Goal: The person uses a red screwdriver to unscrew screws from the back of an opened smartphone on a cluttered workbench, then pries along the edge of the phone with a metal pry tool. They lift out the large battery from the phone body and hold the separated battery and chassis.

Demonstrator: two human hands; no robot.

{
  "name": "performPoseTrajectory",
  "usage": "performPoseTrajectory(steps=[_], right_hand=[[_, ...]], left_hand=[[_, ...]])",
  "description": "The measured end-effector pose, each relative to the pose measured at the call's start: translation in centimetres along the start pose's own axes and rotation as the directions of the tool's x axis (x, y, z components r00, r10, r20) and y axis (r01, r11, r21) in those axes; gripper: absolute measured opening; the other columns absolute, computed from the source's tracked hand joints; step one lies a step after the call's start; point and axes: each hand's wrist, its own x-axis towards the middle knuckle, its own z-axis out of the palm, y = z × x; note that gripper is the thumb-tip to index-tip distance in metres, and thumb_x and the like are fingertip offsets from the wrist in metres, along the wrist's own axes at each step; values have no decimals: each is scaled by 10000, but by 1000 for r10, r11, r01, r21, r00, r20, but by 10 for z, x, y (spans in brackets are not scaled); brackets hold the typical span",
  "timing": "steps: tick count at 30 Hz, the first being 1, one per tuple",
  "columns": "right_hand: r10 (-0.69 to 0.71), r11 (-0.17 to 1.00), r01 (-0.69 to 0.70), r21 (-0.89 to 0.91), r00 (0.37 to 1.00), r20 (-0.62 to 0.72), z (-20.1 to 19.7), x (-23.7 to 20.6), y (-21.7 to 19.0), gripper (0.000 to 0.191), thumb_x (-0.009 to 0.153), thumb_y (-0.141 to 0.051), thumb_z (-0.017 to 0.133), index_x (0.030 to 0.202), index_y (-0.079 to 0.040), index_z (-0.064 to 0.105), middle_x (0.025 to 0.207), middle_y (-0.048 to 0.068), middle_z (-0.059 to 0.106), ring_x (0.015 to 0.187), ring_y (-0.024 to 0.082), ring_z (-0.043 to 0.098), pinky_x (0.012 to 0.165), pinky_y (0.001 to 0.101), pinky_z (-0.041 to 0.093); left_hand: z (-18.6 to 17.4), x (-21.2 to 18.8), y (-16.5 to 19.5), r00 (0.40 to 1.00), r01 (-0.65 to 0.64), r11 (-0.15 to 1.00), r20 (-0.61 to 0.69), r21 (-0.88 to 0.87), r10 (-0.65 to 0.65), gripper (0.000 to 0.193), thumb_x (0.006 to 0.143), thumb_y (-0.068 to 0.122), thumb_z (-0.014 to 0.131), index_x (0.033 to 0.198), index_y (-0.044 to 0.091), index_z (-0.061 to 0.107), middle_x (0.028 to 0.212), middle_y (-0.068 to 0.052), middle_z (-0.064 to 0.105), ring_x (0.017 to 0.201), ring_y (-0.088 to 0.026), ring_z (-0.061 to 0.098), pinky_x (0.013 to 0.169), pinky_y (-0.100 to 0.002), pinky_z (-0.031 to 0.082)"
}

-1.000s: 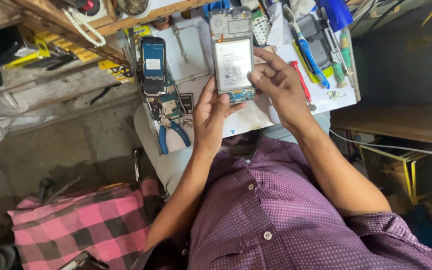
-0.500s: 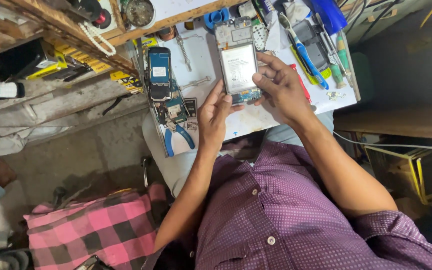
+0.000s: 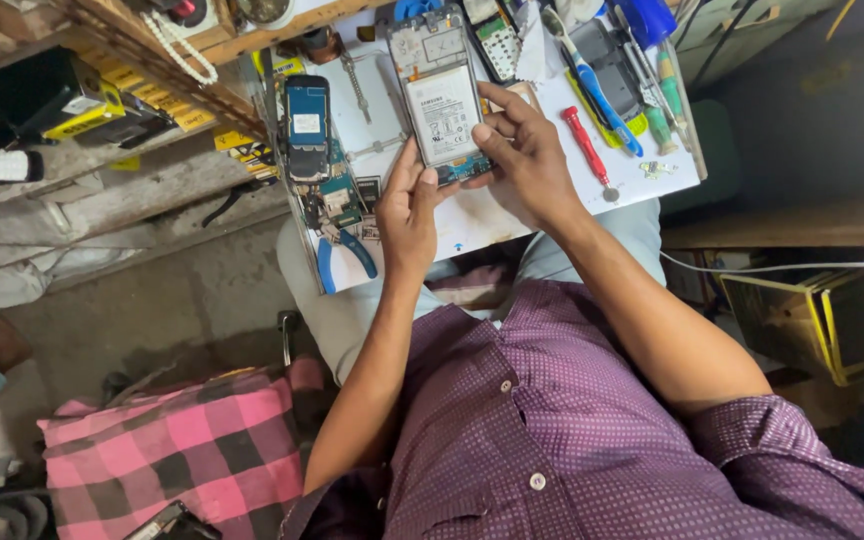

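An opened smartphone [image 3: 439, 95] with its back cover off lies on a white work board [image 3: 512, 215], its grey battery and circuit boards showing. My left hand [image 3: 407, 210] grips the phone's lower left edge. My right hand [image 3: 522, 155] holds its lower right side, the thumb pressing on the battery's lower corner. Both forearms reach up from my purple dotted shirt.
A blue phone [image 3: 306, 115] and blue-handled pliers [image 3: 337, 255] lie left on the board. A red screwdriver [image 3: 585, 150], a blue toothbrush [image 3: 592, 80] and more tools sit right. A wooden shelf [image 3: 122, 60] stands left, a pink checked cloth [image 3: 182, 450] below, a cardboard box [image 3: 812, 310] at right.
The view has shifted slightly, so the board sits higher in the picture. Both hands keep their hold on the phone, with the right thumb still on the battery.
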Motion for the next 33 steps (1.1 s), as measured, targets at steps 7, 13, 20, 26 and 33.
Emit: performPoseTrajectory(steps=[7,13,20,26,33], right_hand=[[-56,996,54,67,998,29,-1,-15,11,600,1102,-67,558,1632,-18,281,1304,133,666,1082,195,715,799,319,661],[-95,981,90,174,995,20,-5,-19,23,607,1093,-47,551,1627,-15,263,1307,145,669,1094,226,729,813,353,674],[-90,984,91,151,996,-11,-10,-16,29,631,1089,-59,550,1637,11,247,1302,134,678,1076,210,732,798,335,674],[-60,992,65,107,997,-41,-12,-22,34,650,1093,-93,554,1654,-1,239,1255,120,678,1047,165,708,789,297,657],[-24,992,32,121,998,-63,-16,-27,39,657,1081,-109,567,1646,0,250,1260,117,677,1051,166,699,774,303,649]], left_hand=[[0,-6,-4,1000,-18,999,-12,-36,17,529,1095,138,544,1546,-78,370,1402,-207,627,1218,-209,663,995,-369,623],[-2,-14,-12,993,-70,997,-96,25,72,471,1098,170,607,1492,-64,500,1361,-191,673,1195,-181,667,1005,-329,577],[-3,-15,-16,975,-117,992,-185,55,126,405,1088,189,615,1422,-33,555,1349,-163,680,1218,-166,657,1027,-302,550],[1,-25,-16,913,-210,938,-288,277,289,299,1106,162,601,1324,-41,595,1267,-127,666,1178,-169,655,1018,-307,539],[5,-102,62,979,20,978,204,-206,23,280,1091,153,668,850,12,648,820,-89,678,590,-121,603,558,-277,470]])
